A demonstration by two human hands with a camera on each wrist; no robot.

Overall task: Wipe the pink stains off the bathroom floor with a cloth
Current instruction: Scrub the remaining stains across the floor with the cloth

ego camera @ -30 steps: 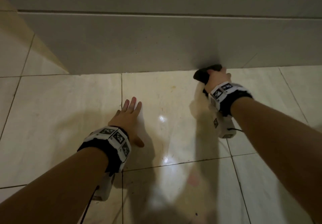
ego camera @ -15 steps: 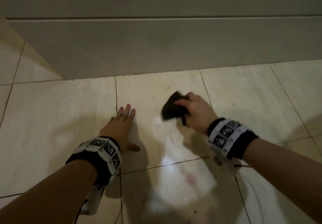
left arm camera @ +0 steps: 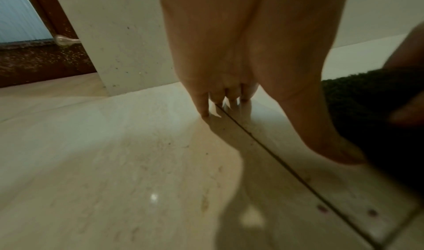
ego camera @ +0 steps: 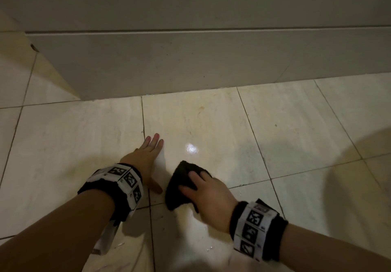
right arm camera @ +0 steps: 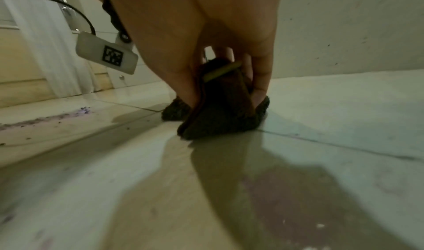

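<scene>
My right hand point(ego camera: 203, 189) grips a bunched dark cloth point(ego camera: 177, 187) and presses it to the glossy cream floor tiles point(ego camera: 296, 123), just right of my left thumb. In the right wrist view the thumb and fingers point(right arm camera: 261, 83) pinch the cloth point(right arm camera: 220, 119) from both sides. My left hand point(ego camera: 148, 157) lies flat on the floor with straight fingers, holding nothing. Two small pink spots point(left arm camera: 322, 208) sit by a grout line near the left wrist. A purplish-pink streak of residue point(right arm camera: 69, 116) shows on the floor to the left of the cloth.
A grey wall base point(ego camera: 190, 60) runs across the far side, its corner at the left. A dark brown door frame point(left arm camera: 45, 18) stands beyond that corner. The left wrist's camera unit with cable point(right arm camera: 106, 56) hangs low over the floor. Wet sheen covers the tile ahead.
My right hand has swept the cloth from the foot of the wall back toward me and leftward, ending beside my left thumb. The left hand has stayed flat on the floor.
</scene>
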